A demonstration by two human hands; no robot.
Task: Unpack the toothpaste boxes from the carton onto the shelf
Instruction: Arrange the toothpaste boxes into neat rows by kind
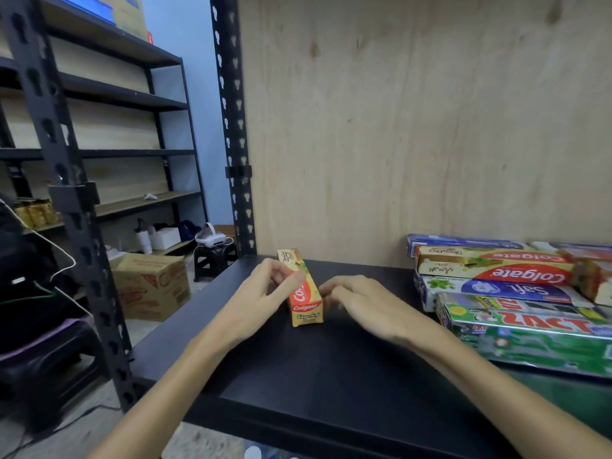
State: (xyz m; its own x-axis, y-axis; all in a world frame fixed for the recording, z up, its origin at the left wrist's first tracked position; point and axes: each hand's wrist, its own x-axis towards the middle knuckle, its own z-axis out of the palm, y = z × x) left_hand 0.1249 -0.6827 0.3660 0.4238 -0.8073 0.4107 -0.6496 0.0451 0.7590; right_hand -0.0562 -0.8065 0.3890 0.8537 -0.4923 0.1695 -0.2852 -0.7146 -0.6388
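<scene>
On the black shelf (331,376), beside a stack of toothpaste boxes (516,293) at its right end, a yellow Colgate box (303,293) lay flat, the left hand (261,293) pinching its side and the right hand (357,303) curled against it.

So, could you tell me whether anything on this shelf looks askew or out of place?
Only slightly: the small yellow Colgate box between both hands lies endways, pointing toward the back panel, whereas the stacked boxes at right lie crosswise. The green Zact box looks somewhat crumpled. Nothing is spilled.
</scene>
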